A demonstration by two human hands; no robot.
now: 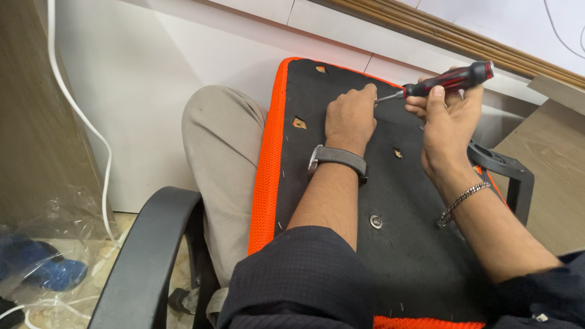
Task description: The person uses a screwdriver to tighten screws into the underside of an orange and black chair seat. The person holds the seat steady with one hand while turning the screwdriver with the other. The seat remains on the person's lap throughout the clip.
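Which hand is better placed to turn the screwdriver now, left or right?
Right. The right hand already grips the red and black screwdriver by its handle, while the left hand is closed at the tip, steadying it against the black underside of the seat panel.
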